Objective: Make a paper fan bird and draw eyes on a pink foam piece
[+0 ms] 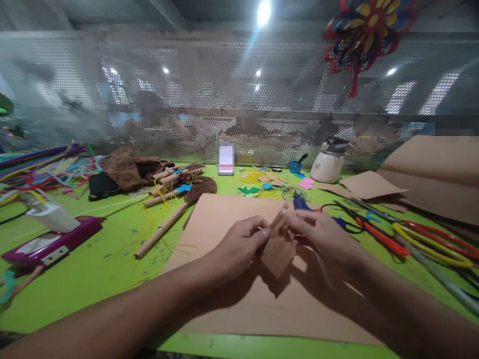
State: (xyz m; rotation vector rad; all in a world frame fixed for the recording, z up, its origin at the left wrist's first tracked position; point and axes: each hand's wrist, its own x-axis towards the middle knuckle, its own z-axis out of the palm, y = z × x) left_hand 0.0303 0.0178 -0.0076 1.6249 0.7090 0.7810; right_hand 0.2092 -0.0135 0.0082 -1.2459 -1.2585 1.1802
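Observation:
Both my hands meet over a large sheet of brown cardboard (224,219) lying on the green table (101,264). My left hand (239,247) pinches the left side of a small folded piece of brown paper (279,252) with curled fingers. My right hand (322,237) grips the same piece at its top right, thumb and fingers pressed together. The piece hangs just above the cardboard sheet.
Scissors (352,219) and long coloured sticks (430,239) lie at the right. Rolled brown paper tubes (164,232) and a brown paper fan lie left of the sheet. A purple box (52,244), a white jar (329,162), cardboard sheets (430,169) and paper scraps surround them. A perforated screen stands behind.

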